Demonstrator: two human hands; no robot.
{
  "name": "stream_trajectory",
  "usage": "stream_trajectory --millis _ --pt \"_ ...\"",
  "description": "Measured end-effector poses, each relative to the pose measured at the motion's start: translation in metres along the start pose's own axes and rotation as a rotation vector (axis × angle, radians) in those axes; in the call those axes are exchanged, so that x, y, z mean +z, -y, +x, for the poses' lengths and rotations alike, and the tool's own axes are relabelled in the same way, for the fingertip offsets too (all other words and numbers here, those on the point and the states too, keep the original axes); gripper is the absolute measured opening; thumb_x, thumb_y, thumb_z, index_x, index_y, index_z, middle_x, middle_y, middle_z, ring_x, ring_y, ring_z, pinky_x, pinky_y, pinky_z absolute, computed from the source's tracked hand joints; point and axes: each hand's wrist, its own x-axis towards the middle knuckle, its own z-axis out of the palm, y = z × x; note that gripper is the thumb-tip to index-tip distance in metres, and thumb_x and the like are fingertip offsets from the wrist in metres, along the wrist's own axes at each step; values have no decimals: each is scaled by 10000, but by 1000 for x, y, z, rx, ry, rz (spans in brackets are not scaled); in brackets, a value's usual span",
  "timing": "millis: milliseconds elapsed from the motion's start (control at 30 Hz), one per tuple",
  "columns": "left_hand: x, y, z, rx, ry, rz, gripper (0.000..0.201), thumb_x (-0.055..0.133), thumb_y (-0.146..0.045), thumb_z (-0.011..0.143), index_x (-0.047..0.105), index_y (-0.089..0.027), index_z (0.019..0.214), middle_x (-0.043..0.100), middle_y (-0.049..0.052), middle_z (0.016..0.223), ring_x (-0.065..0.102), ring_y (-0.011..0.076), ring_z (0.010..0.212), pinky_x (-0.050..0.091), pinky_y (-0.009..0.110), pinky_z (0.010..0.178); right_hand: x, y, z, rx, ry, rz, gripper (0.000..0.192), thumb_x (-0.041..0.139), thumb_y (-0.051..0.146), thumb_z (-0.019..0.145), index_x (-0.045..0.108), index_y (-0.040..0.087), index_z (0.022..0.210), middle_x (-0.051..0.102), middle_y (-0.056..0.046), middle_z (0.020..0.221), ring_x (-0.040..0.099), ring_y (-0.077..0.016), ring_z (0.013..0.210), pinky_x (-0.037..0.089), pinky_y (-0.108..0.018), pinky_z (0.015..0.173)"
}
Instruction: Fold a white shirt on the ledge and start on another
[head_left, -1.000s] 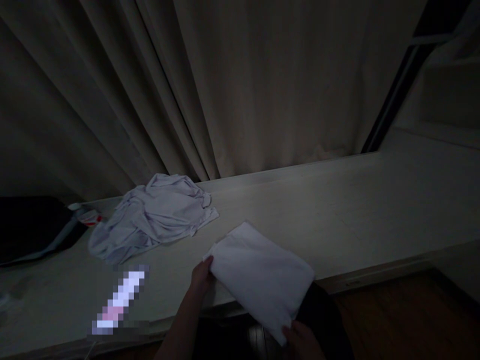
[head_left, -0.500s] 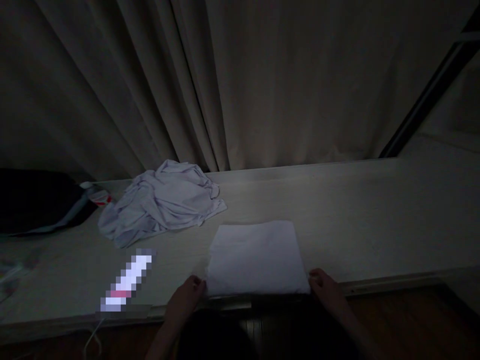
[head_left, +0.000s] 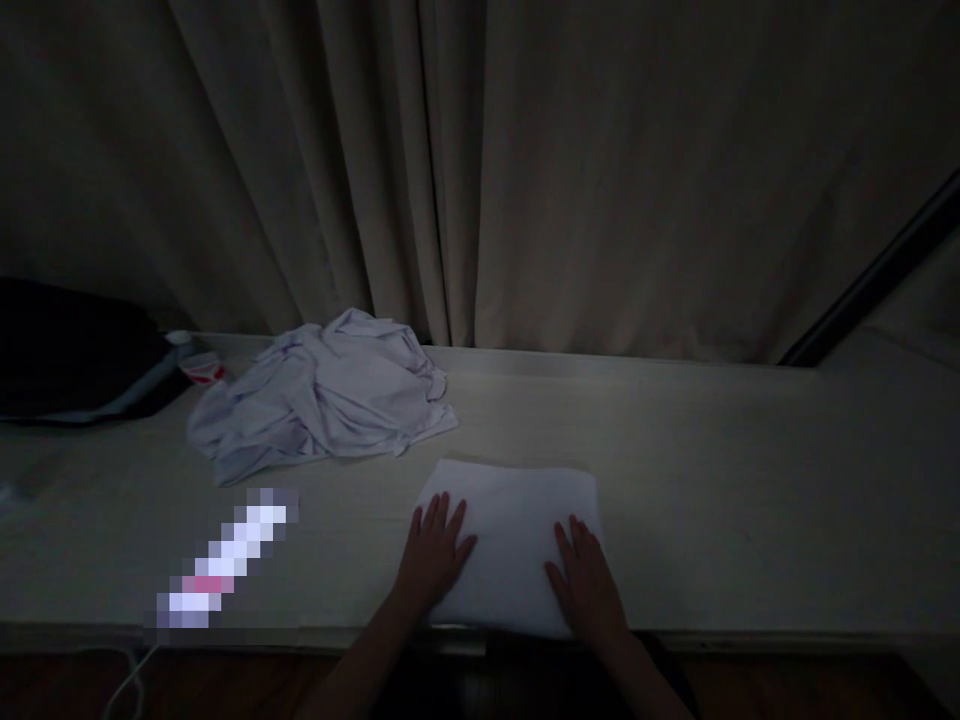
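Folded white cloth (head_left: 510, 535): flat rectangle, lying at counter's near edge, neatly squared.

This looks like a dim room in a home, likely a bedroom or living room. Heavy pleated curtains (head_left: 525, 170) fill the upper frame, hanging to a long pale surface (head_left: 712, 470) like a window ledge. A crumpled garment (head_left: 322, 395) and a folded white cloth (head_left: 510, 540) lie on it, dark wooden floor (head_left: 787, 690) along the bottom.
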Motion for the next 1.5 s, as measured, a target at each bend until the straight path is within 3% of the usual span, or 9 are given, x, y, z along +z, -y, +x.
stream_trajectory --millis 167,300,467,667,833,1000,1133,1300,1500 --pt "1 5 16 -26 31 13 588 334 -518 878 416 -177 1349 433 202 1424 351 358 1348 311 581 1085 5 -5 -3 58 93 -43 541 403 474 911 472 144 1334 401 -182 1432 354 -314 1330 338 -476 1070" --pt "-3 -4 44 86 -5 -17 574 332 -448 895 378 -122 1366 384 191 1461 290 330 1383 288 506 1128 -4 -8 33 76 102 -46 552 352 454 930 449 108 1349 315 -196 1477 252 -316 1379 266 -489 1108" --pt "13 2 73 87 57 -49 593 324 -524 880 415 -169 1346 446 184 1422 347 342 1354 288 564 1107 10 -23 77 83 187 -37 583 302 475 939 383 121 1395 281 -185 1494 225 -299 1391 219 -481 1125" --pt "30 16 81 82 70 -77 636 303 -575 866 359 -203 1380 387 163 1467 281 335 1388 256 549 1127 26 -35 78 104 241 -52 610 290 515 930 321 168 1431 251 -156 1514 209 -285 1398 195 -460 1133" --pt "25 12 89 98 75 -61 640 319 -573 861 384 -185 1366 408 183 1448 309 351 1371 263 555 1120 19 -31 83 108 256 -72 610 281 504 934 325 148 1428 250 -165 1512 203 -289 1399 194 -461 1132" --pt "8 4 60 76 -27 4 627 314 -496 887 348 -111 1381 379 215 1456 286 361 1378 299 526 1110 4 -16 60 70 168 -82 618 318 490 931 281 149 1444 190 -169 1527 153 -306 1409 196 -489 1128" --pt "8 10 17 118 -29 24 593 351 -522 874 374 -206 1375 436 156 1436 363 337 1345 349 516 1078 2 -5 24 -12 151 -53 591 332 489 932 279 202 1446 214 -140 1526 184 -282 1404 240 -463 1122" --pt "6 19 7 23 63 -22 536 325 -502 887 405 -253 1355 445 136 1434 371 310 1346 330 521 1081 2 -2 16 12 151 2 566 338 483 933 377 167 1401 327 -170 1476 296 -291 1365 313 -471 1092" --pt "-25 21 -8 -240 49 -17 495 319 -423 894 498 -136 1256 552 202 1300 510 317 1205 416 470 976 -17 -17 -19 105 -74 116 478 373 397 929 431 166 1344 416 -144 1429 367 -269 1330 389 -469 1059"
